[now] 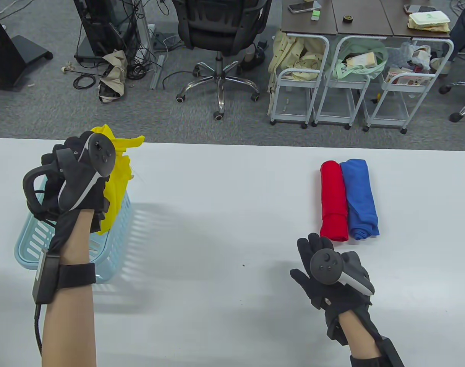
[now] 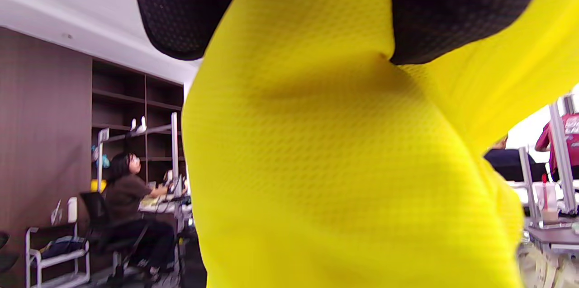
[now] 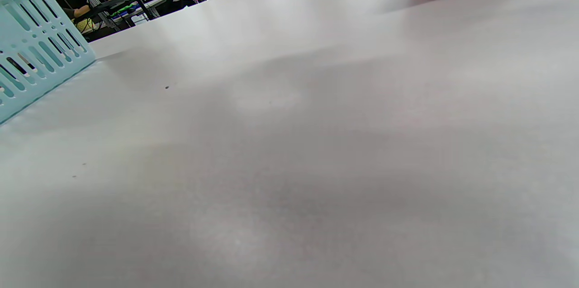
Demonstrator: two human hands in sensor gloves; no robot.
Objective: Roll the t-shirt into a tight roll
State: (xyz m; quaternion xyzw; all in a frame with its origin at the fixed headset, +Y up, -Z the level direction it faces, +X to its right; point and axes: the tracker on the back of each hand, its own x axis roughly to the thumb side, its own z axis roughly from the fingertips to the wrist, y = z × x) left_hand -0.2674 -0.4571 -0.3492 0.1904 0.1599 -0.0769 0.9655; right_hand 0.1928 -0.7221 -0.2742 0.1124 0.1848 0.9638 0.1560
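Left hand (image 1: 77, 179) grips a yellow t-shirt (image 1: 117, 179) above the basket (image 1: 117, 244); right hand (image 1: 328, 273) waits with relaxed fingers; next, likely spreading it on the surface (image 1: 224, 214) between them.

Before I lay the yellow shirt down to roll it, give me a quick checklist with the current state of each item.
1. Left hand grips yellow t-shirt: ok.
2. Shirt fully out of the blue basket: cannot tell, the hand hides its lower end.
3. Bare table between basket and rolls to spread it: ok.
4. Right hand free, fingers open: ok.
5. Red roll and blue roll lie off to the side: ok.
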